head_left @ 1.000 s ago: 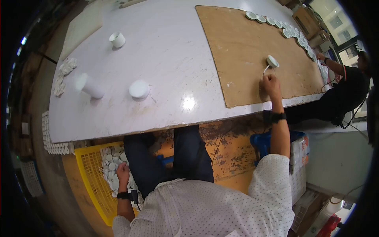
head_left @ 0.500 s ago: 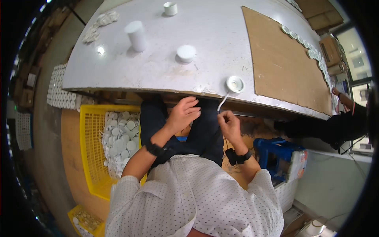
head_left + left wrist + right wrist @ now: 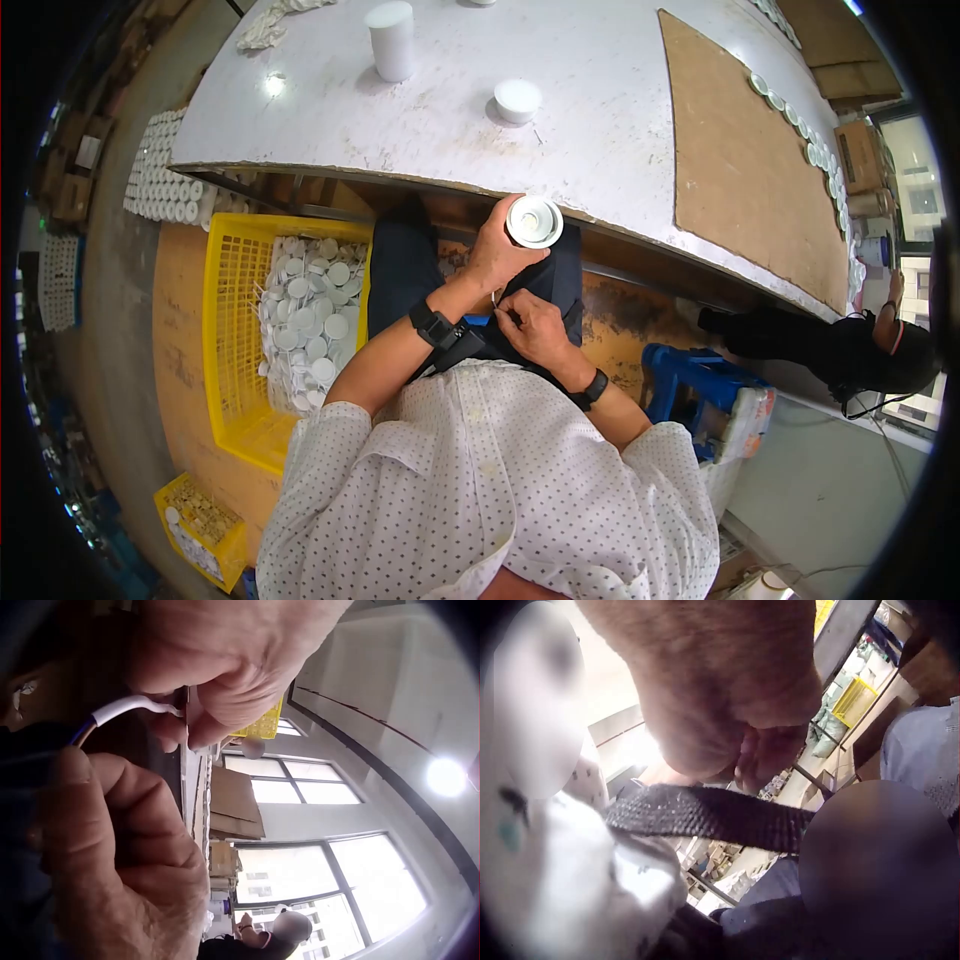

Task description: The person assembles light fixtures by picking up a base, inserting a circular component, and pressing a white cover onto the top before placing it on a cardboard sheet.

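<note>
Over the lap at the table's front edge, my left hand grips a round white fitting, its hollow face toward the head camera. A white-sheathed cable runs from beneath the left hand to my right hand, just below it. In the left wrist view, blue and brown wires come out of the sheath's end, and the thumb and forefinger of the right hand pinch there. The right wrist view shows only the back part of the right hand; its fingertips are hidden.
On the white table stand a white cylinder and a round white piece. A brown board has several fittings along its far side. A yellow basket of white discs is at left; a person is at right.
The fitting has come from the board to the table's front edge. My left hand has left the basket and taken hold of it; my right hand has drawn back toward the body with the cable.
</note>
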A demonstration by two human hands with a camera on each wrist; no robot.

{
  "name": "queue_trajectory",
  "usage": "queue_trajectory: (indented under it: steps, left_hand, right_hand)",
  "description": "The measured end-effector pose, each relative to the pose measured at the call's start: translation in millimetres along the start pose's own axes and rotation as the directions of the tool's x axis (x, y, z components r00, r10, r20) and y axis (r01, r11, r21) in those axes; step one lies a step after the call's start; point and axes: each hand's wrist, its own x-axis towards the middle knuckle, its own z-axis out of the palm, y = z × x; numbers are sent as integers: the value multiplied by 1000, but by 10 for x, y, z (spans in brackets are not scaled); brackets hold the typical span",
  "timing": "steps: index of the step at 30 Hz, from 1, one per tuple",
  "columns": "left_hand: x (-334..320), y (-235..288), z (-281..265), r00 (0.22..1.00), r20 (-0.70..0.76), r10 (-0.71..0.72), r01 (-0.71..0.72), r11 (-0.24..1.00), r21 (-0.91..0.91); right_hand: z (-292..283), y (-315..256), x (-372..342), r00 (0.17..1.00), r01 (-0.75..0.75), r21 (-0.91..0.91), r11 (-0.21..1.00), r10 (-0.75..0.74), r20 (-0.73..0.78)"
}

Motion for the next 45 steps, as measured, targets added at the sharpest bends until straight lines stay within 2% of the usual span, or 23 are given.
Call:
queue_trajectory:
  steps: [2, 4, 5, 7, 9, 10, 11, 13, 17, 19, 25, 31, 34, 38, 40, 41, 43, 45]
  left_hand:
    - [-38, 50, -35, 1000, -1, 21, -21, 1000, -18]
    - [-99, 135, -95, 998, -27, 63, -62, 998, 13]
    - [-117, 162, -124, 998, -25, 60, -60, 998, 15]
    - [-159, 205, -170, 994, -46, 97, -94, 994, 63]
    - [-189, 236, -181, 989, -44, 142, -137, 986, 98]
    - [-193, 235, -176, 980, -47, 195, -188, 974, 124]
    - [-194, 239, -171, 967, -50, 249, -239, 959, 152]
    - [-206, 258, -162, 971, -34, 237, -229, 961, 157]
    - [-220, 261, -184, 987, 16, 158, -159, 973, 168]
    - [-230, 249, -196, 989, 9, 150, -150, 973, 175]
    - [-261, 290, -219, 987, 14, 161, -160, 964, 210]
    - [-259, 285, -193, 987, 25, 158, -160, 965, 206]
    - [-259, 267, -193, 983, 25, 183, -184, 959, 218]
    - [-258, 252, -200, 977, 12, 211, -209, 954, 214]
    - [-265, 282, -215, 978, 9, 206, -203, 955, 214]
    - [-265, 296, -220, 979, 8, 202, -199, 957, 213]
    - [-271, 292, -214, 980, 8, 197, -194, 956, 222]
    - [-267, 295, -200, 981, 12, 192, -190, 955, 229]
  right_hand:
    - [-48, -53, 30, 999, 8, -15, 1000, -7, 37]
    - [-202, -87, 61, 987, -145, 68, 987, 139, 84]
    - [-261, -33, 64, 979, -202, 98, 974, 202, 12]
    - [-325, 173, 93, 919, -267, 310, 912, 338, -201]
    - [-486, 13, 248, 862, -251, 276, 928, 344, -373]
    - [-521, 39, 288, 899, -123, 173, 977, 184, -397]
    - [-557, -17, 362, 898, -126, 173, 977, 187, -400]
    - [-613, -172, 506, 921, 74, -173, 982, -134, -367]
    - [-590, -195, 649, 948, 61, -130, 990, -98, -304]
    - [-583, -202, 702, 950, 170, -338, 926, -245, -194]
    - [-597, -161, 703, 949, 176, -437, 882, -271, -163]
    - [-578, -212, 729, 953, 141, -254, 957, -201, -227]
    - [-603, -204, 749, 960, 164, -248, 955, -212, -181]
    - [-581, -125, 755, 947, 180, -281, 943, -243, -210]
    - [-544, -176, 740, 946, -67, 47, 997, 78, -315]
    - [-528, -168, 745, 946, -65, 47, 997, 76, -314]
    - [-487, -128, 727, 945, -170, 145, 975, 203, -255]
    - [-454, -92, 713, 942, -205, 139, 969, 234, -242]
